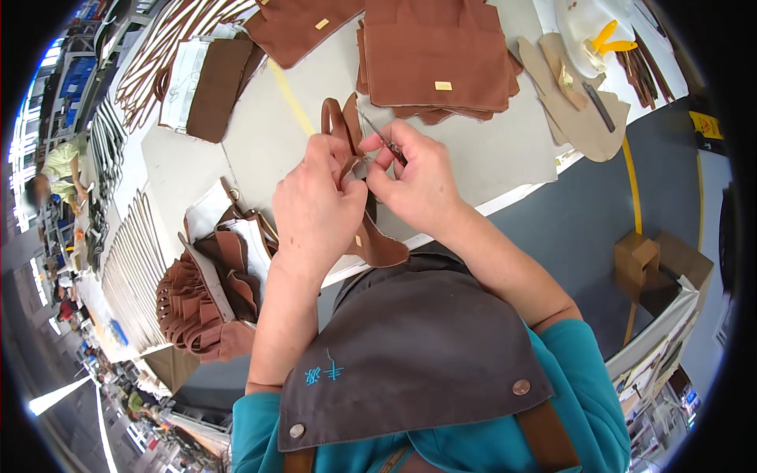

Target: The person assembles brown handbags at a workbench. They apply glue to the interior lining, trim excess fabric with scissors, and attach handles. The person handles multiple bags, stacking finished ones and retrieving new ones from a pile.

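My left hand [315,201] pinches a brown bag piece [384,248], with thumb and fingers closed on its edge. A looped brown strap [334,118] rises beyond the fingers, and the lower part of the piece hangs over the table edge near my apron. In my right hand [422,177] is a slim dark pointed metal tool [388,143], its tip directed up and left; I cannot tell whether it is tweezers or snips. The right fingertips also meet the piece close to my left thumb. The exact spot between the fingers is partly hidden.
Stacked brown panels [434,55] lie at the far side of the table [505,158]. On the left sits a heap of brown bag pieces [206,303], with rows of thin straps [138,260] beyond. Tan sheets [603,134] and a yellow-handled tool [611,43] are far right.
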`<state>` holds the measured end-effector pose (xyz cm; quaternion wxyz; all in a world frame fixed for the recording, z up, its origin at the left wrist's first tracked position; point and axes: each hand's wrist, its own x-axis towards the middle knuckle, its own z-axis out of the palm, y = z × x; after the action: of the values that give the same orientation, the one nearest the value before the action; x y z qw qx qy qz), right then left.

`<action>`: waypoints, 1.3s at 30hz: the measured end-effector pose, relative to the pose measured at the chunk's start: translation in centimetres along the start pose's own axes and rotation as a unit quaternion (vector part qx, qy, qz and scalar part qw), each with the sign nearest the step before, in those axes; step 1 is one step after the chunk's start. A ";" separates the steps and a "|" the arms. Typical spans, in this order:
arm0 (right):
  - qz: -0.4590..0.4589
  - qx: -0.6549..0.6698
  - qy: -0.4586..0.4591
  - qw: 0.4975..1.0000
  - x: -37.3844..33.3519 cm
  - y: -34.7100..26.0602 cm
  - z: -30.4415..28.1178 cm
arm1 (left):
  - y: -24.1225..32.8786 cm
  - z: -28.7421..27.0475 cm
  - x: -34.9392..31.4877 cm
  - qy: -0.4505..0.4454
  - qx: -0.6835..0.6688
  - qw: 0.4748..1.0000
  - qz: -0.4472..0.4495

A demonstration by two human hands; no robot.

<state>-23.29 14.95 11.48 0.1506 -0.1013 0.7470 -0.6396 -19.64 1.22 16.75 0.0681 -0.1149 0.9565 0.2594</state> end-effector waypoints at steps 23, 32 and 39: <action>-0.037 -0.099 0.002 0.994 4.5 -2.1 2.1 | -1.7 -2.7 2.2 0.042 0.012 0.999 -0.014; 0.077 0.013 0.017 0.997 4.0 2.9 -7.1 | -1.4 -0.1 3.6 0.047 -0.113 0.992 0.016; -0.108 -0.343 0.019 0.933 -0.1 12.2 -13.1 | 0.4 0.7 4.9 0.028 -0.094 0.995 -0.005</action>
<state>-27.37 29.05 1.20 0.0223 -0.2147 0.9081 -0.3587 -24.40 0.96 15.43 0.0314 -0.1332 0.9287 0.3445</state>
